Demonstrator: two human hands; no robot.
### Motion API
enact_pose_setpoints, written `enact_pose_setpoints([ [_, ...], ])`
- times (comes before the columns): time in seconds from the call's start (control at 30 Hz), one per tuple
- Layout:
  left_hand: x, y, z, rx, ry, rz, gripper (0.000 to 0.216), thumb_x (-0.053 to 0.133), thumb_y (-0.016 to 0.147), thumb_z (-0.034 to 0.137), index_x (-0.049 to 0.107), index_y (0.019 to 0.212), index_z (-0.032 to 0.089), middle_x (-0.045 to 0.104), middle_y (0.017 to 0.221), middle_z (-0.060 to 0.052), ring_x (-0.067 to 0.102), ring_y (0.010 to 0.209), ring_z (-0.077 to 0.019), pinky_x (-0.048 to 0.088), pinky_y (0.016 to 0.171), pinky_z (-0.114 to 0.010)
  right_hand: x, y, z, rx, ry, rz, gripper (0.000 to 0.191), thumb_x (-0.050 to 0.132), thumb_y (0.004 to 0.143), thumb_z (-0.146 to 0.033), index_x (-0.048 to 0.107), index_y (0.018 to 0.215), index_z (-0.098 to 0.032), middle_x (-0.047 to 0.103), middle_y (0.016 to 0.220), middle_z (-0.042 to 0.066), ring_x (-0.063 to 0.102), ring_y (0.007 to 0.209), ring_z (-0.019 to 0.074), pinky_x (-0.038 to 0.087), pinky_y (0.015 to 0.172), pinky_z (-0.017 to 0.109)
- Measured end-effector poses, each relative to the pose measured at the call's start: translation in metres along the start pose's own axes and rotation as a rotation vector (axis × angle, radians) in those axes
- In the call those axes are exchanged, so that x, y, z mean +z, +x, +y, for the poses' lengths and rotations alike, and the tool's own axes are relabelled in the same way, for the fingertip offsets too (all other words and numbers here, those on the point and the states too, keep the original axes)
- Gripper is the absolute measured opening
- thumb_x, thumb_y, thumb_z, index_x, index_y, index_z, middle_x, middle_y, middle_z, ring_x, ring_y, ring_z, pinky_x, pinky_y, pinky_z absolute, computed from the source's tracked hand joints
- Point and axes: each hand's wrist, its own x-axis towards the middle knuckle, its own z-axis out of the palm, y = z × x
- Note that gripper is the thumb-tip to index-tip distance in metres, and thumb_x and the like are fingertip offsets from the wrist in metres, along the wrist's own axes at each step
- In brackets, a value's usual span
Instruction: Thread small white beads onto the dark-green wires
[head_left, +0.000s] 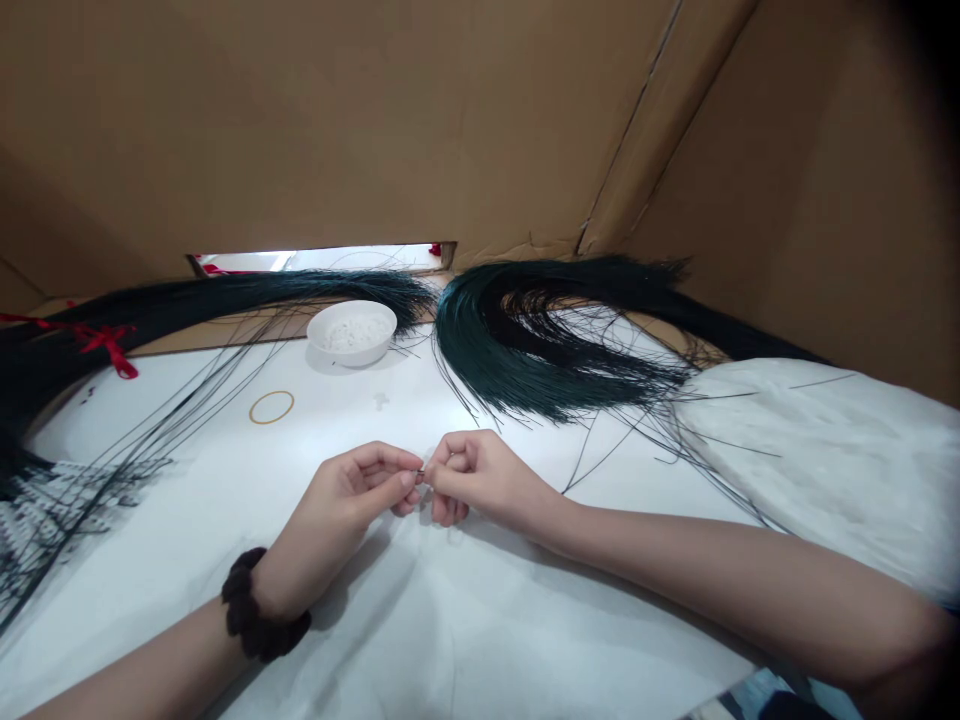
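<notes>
Near the middle of the white table, my left hand (358, 490) and my right hand (480, 475) meet fingertip to fingertip. Both are closed in a pinch on a short, thin dark piece (420, 474), which looks like a bit of dark strand; most of it is hidden by the fingers. Beyond my hands stands a white bowl (352, 345) holding small pale bits. A curved bundle of dark green-black strands (510, 370) lies just past my right hand. Left of the bowl is a yellowish rubber band (271, 407).
Another dark bundle (172, 300) runs along the left, with a red ribbon (109, 345) on it. Strands with small white pieces (82, 500) lie at the left edge. A puffy white bag (832, 460) sits right. Cardboard walls (337, 120) enclose the back and right.
</notes>
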Motion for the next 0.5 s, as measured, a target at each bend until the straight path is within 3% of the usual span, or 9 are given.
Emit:
enact_pose_setpoints([
  [0.5, 0.0025, 0.0000, 0.0032, -0.012, 0.063, -0.012, 0.011, 0.053, 0.075, 0.026, 0.055, 0.079, 0.016, 0.056, 0.062, 0.001, 0.051, 0.062, -0.0124, 0.038, 0.061, -0.023, -0.0008, 0.0009, 0.0003, -0.011, 0.001, -0.030, 0.005, 0.049, 0.070, -0.014, 0.050, 0.065, -0.013, 0.058, 0.049, 0.001, 0.050, 0.043, 0.0061, 0.040, 0.044, 0.016],
])
